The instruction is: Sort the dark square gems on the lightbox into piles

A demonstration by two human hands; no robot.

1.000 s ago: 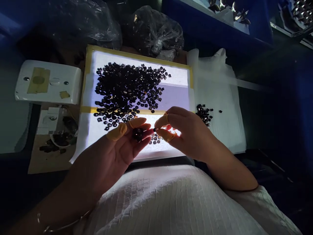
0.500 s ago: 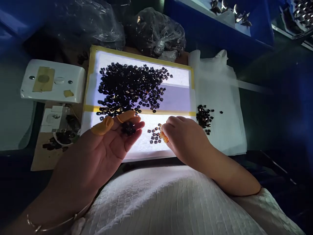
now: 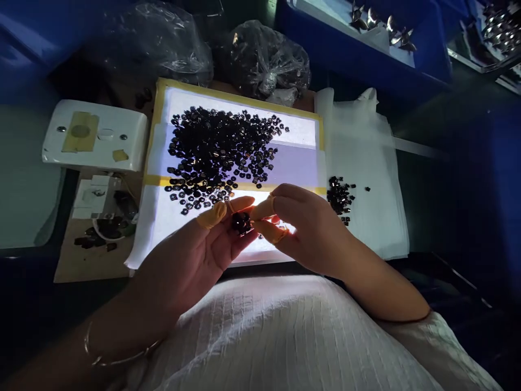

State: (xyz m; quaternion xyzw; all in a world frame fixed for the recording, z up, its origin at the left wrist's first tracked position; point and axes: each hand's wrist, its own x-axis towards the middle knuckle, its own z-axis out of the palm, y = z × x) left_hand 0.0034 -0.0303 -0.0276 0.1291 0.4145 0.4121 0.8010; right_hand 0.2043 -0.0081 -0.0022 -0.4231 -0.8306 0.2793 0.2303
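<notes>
A backlit panel (image 3: 299,163) with a translucent white surface and yellow tape (image 3: 244,101) along its edges carries a dense pile (image 3: 215,144) of small, dark, glossy pieces. To the right, white sheets (image 3: 372,217) carry a smaller heap (image 3: 339,196). Two crumpled clear bags, a left bag (image 3: 179,46) and a knotted right bag (image 3: 271,60), stand just behind the panel. A white plastic switch plate (image 3: 106,147) is beside its left edge; a blue bin (image 3: 366,60) is at the upper right.

The left hand (image 3: 203,247) is palm up and open, a dark cluster (image 3: 241,221) resting on its fingers. The right hand (image 3: 307,225) meets the cluster with thumb and forefinger, obstructing the panel's front area; whether a piece is pinched there cannot be determined. Smooth yellow finger covers (image 3: 211,215) sheathe fingertips on both hands.
</notes>
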